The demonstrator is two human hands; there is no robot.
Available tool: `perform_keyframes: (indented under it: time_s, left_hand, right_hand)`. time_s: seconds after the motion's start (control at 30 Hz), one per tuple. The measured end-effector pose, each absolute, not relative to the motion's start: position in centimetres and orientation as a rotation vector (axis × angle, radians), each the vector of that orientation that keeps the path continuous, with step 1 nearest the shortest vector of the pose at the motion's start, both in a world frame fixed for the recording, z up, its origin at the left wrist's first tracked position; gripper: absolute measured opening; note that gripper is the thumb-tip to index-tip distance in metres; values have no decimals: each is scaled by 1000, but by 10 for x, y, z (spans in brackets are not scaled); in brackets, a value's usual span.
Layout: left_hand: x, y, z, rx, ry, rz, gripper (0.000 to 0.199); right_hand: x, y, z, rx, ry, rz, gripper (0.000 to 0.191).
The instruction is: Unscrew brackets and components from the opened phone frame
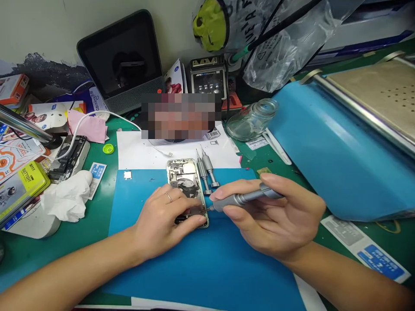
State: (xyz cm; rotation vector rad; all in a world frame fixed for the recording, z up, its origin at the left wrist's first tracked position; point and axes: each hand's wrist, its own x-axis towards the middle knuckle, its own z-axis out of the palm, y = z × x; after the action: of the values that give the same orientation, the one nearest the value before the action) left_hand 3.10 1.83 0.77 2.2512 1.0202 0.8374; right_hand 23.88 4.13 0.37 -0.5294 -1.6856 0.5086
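Note:
An opened phone (189,178) with bare inner parts lies on a blue mat (201,268). My left hand (165,212), a ring on one finger, rests over the lower left part of the phone, its fingers curled around the phone's lower end and hiding part of it. A grey screwdriver (240,198) is held in my right hand (275,211), between thumb and fingers, its thin tip at the phone's lower right edge. Two more screwdrivers (208,166) lie side by side just right of the phone. At the mat's upper left sits a small metal piece (128,175).
Behind the mat are a white sheet (129,151), a dark-screened device (123,56) and a glass jar (249,121). Another opened phone (69,157), crumpled tissue (68,196) and a yellow box (26,185) stand left. A large blue machine (324,147) fills the right.

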Motion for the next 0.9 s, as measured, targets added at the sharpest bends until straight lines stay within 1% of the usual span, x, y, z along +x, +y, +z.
perform_keyframes:
  time_s: [0.17,0.47,0.9]
  left_hand:
    - [31,18,8,2274,998,805,21]
    - [30,19,4,2315,987,809,16]
    - [32,18,5,2340,1019,815,15]
  right_hand:
    - [237,41,3,-505,-1699,496,75]
    - [238,42,2,-534,-1713,500,74]
    - [237,43,3,-535,-1702,475,74]
